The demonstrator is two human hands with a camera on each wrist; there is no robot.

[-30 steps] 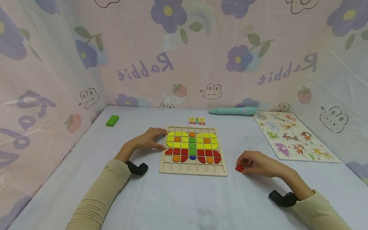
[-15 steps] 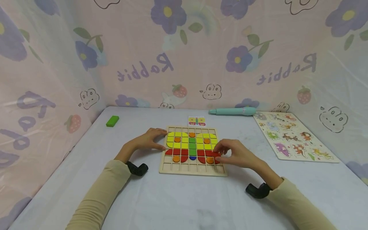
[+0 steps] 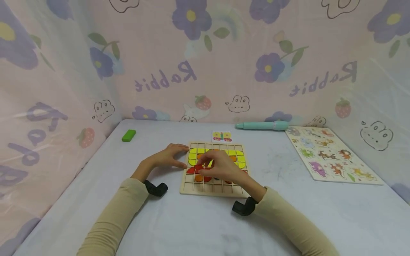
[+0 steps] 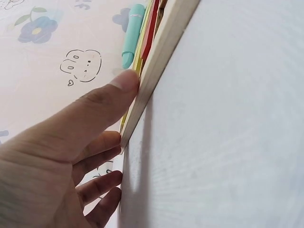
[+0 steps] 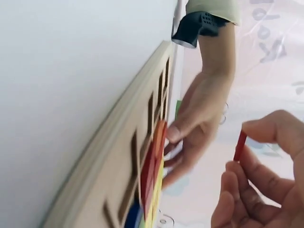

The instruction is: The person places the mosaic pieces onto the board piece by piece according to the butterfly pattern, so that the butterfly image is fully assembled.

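Observation:
A square wooden grid board [image 3: 208, 191] lies mid-table, bearing yellow, orange, red, green and blue pieces in a butterfly pattern. My left hand [image 3: 164, 157] rests at its left edge with fingers spread; in the left wrist view the thumb touches the board's rim. Over the lower left of the pattern, my right hand [image 3: 222, 168] pinches a small flat red piece [image 5: 240, 146] between thumb and fingers. The right wrist view has this piece held apart from the board. My right hand hides the pattern's middle in the head view.
Behind the board lies a small butterfly picture card [image 3: 221, 136]. A green block [image 3: 129, 135] sits at the back left. Along the back is a teal pen [image 3: 262, 125], and an animal picture board [image 3: 331, 155] lies at the right.
My right hand has carried the red piece leftward from the table right of the board, across the board to its left part. The left hand stays at the board's edge.

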